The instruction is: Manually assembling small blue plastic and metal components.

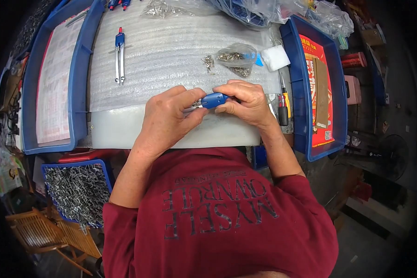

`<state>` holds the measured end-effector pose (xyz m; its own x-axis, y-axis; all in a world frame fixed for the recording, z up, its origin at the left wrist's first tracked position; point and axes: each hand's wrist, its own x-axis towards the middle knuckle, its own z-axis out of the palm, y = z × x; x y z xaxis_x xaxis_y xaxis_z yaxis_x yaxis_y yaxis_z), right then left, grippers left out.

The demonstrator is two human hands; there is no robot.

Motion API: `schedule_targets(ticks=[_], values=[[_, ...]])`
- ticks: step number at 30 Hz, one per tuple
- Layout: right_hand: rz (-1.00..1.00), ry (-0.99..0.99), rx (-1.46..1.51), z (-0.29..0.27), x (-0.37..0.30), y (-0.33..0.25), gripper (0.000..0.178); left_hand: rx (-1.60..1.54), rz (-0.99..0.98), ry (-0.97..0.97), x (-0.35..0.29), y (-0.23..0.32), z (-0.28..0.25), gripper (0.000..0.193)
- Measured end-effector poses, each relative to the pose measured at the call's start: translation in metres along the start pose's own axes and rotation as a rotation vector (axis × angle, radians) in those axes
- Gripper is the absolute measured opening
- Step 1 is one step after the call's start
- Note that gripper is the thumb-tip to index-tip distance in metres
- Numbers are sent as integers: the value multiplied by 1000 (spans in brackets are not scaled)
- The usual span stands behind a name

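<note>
Both my hands meet over the near edge of a white foam mat [171,55]. My right hand [245,103] grips the blue plastic head of a drawing compass [215,100]. My left hand [169,116] pinches the compass's metal end where small silvery parts stick out. A finished blue-headed compass [119,58] with metal legs lies farther back on the mat to the left. A clear bag of small metal parts [236,58] and a little loose pile of screws [209,62] lie just beyond my hands.
A blue tray [81,83] holding a paper sheet stands at the left, another blue tray [297,83] with a red printed sheet at the right. A screwdriver [283,104] lies by my right hand. A blue bin of metal parts [78,190] sits below left.
</note>
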<state>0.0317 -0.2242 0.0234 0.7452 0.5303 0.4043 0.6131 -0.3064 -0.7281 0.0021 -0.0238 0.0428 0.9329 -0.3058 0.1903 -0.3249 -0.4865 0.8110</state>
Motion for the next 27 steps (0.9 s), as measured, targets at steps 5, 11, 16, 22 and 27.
schedule_targets(ticks=[5,11,16,22,27], values=[[26,17,1,4,-2,-3,34,6,-3,-4,-1,-1,-1,24],[94,24,0,5,-3,-6,35,-50,-15,-9,1,-6,0,22],[167,-50,57,-1,1,-3,35,-133,-61,-20,3,-7,0,22],[68,-63,66,-3,1,4,33,-111,-84,-40,3,-4,-2,24],[55,-86,96,-4,2,4,30,-97,-81,-35,3,-4,-2,23]])
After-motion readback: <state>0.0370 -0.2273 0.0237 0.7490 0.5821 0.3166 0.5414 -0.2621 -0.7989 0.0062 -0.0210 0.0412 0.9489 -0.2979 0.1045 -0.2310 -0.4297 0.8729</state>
